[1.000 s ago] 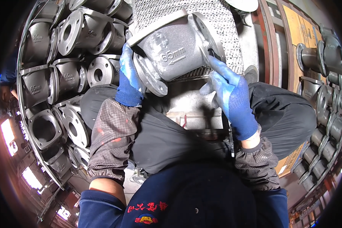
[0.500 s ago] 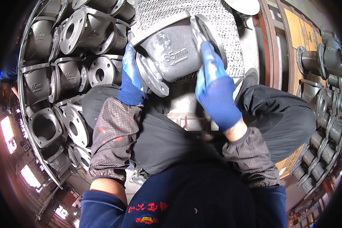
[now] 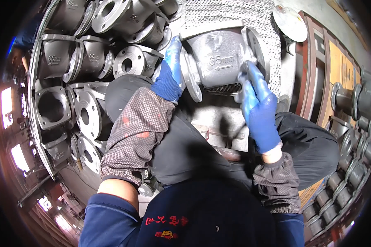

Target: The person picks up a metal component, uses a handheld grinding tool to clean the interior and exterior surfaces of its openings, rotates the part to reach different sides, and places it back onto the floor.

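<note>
I'm likely steadying the casting (image 3: pixel 220 59): left hand (image 3: pixel 171 70) against it, grip unclear, right hand (image 3: pixel 258 101) loosely spread; turning calls for both.

The centre was brightly lit; openings (image 3: pixel 6 106) at left were overexposed. Dark shadow fell across the trousers (image 3: pixel 189 144). Straight edges bowed toward a blurred, black rim.

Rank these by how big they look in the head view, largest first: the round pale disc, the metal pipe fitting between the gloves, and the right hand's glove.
1. Metal pipe fitting
2. Right hand's glove
3. Round pale disc
</note>
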`<state>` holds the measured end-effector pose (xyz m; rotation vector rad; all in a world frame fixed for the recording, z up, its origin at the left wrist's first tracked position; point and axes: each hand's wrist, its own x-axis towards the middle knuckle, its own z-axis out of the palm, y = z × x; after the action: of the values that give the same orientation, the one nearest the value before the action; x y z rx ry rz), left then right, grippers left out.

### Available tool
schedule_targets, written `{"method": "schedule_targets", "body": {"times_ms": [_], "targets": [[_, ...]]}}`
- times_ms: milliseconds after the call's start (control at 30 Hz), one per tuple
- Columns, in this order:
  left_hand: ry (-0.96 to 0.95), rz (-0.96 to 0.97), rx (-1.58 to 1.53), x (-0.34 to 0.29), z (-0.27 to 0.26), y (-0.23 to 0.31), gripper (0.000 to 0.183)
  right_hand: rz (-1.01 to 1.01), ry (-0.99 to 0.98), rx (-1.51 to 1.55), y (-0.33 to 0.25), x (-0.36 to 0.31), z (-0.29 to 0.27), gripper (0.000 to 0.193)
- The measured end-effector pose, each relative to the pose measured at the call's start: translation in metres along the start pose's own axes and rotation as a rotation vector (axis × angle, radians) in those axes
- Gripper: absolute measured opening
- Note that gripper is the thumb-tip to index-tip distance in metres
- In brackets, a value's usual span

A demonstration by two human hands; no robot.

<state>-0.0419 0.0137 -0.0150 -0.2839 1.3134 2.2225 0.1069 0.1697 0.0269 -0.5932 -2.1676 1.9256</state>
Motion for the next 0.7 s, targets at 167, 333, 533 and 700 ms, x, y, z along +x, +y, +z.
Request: {"method": "schedule_targets", "body": {"times_ms": [167, 333, 533, 700], "targets": [[-0.027, 0.019, -0.024, -0.001, 0.005, 0.005, 0.052, -0.200, -0.046, -0.048, -0.024, 0.009, -0.032, 0.041], [0.092, -0.103, -0.090, -0.013, 0.033, 0.018, 0.055, -0.066, 0.047, -0.129, -0.034, 0.051, -0.068, 0.043], [-0.016, -0.015, -0.089, 0.004, 0.002, 0.001, 0.052, 0.092, 0.166, -0.020, 0.064, 0.086, -0.063, 0.038], [0.036, -0.017, -0.123, -0.002, 0.009, 0.008, 0.049, 0.212, 0.150, 0.043, 0.061, 0.093, -0.041, 0.038]]}}
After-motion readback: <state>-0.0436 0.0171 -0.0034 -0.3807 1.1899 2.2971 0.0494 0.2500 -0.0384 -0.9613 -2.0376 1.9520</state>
